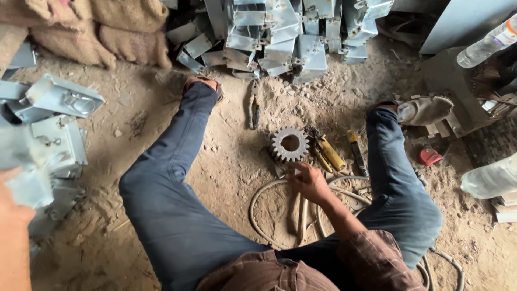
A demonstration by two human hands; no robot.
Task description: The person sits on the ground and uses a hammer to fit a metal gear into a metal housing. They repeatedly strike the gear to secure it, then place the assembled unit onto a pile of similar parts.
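I sit on a dirt floor with my legs apart in dark blue trousers. My right hand reaches down between my legs, its fingertips just below a toothed steel gear that lies flat in the dirt. Whether the fingers pinch anything is hidden. My left hand is at the far left edge, blurred, gripping a grey sheet-metal bracket next to a pile of similar brackets.
Yellow-handled tools and a dark chisel lie right of the gear, with pliers beyond it. Pale hose loops lie under my right arm. Stacked metal brackets, burlap sacks, a red object and a plastic bottle ring the spot.
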